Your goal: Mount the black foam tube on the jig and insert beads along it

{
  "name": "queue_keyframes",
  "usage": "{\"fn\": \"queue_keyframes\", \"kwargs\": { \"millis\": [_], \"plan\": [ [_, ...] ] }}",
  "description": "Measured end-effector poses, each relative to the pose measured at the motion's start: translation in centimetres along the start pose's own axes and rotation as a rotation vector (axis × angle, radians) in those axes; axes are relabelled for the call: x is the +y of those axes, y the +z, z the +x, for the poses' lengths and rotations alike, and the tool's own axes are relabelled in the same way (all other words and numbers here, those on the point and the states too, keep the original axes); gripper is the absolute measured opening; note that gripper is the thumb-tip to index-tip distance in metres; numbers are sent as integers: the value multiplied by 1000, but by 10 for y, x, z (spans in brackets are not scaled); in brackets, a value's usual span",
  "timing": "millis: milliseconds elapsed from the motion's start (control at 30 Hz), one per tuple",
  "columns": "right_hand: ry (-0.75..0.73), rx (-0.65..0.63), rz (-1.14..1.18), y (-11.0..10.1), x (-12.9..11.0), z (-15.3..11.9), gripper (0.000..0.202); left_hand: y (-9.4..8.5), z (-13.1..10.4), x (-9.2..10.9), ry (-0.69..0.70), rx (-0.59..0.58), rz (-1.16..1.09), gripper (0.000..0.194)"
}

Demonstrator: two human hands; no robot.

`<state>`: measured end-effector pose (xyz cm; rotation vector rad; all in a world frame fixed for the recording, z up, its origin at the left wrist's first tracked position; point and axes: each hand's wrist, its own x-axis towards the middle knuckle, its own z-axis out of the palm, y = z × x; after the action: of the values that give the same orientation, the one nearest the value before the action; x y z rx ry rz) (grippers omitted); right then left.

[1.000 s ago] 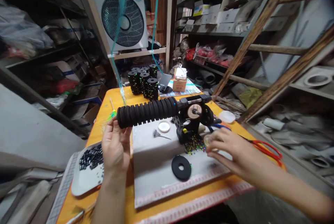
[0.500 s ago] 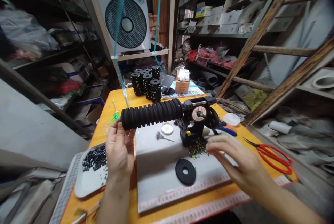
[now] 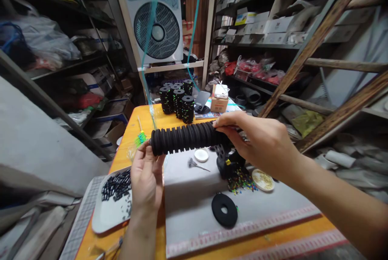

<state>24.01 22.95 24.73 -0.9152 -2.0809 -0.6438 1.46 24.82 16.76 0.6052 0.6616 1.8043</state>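
Observation:
A horizontal row of black ridged foam discs (image 3: 184,138) spans the middle of the view, on a black geared stand (image 3: 226,167). My left hand (image 3: 148,179) is closed around the row's left end, its fingertips at the end piece. At the right end my right hand (image 3: 260,137) is pinched, fingertips touching the last discs; whatever lies between them is too small or hidden. That hand covers much of the stand's upper part. Below, tiny colourful-headed pieces (image 3: 241,181) lie piled at the stand's foot. A loose black foam disc (image 3: 230,214) rests flat on the grey board (image 3: 188,219).
A white tray (image 3: 97,221) of short black pieces is at left. On the board are a white lid (image 3: 201,155), a small brush (image 3: 197,165) and a dish of golden bits (image 3: 263,180). Behind stand several black rolls (image 3: 188,110), a carton (image 3: 218,104) and a fan (image 3: 157,30).
My right hand has risen from beside the pile of tiny pieces to the right end of the disc row. My left hand keeps its hold. The view has shifted slightly.

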Motion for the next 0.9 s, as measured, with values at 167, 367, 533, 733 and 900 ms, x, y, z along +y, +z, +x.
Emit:
{"fn": "queue_keyframes", "kwargs": {
  "millis": [167, 367, 533, 733, 900],
  "plan": [
    [-8, -34, -21, -2, 1, 1, 14, 0, 1, -1, 6, -9, 29, 32],
    [-41, -102, -24, 0, 0, -2, 26, -2, 2, -2, 15, -20, 61, 27],
    [-107, -115, -78, 0, -2, -2, 16, -2, 2, -2, 16, -19, 61, 32],
    [-155, -190, 28, -6, -5, -1, 23, -1, 2, -1, 30, -10, 37, 34],
    [67, -286, 116, -13, -18, -66, 12, -1, 0, 1, 22, -14, 50, 34]
  ]
}}
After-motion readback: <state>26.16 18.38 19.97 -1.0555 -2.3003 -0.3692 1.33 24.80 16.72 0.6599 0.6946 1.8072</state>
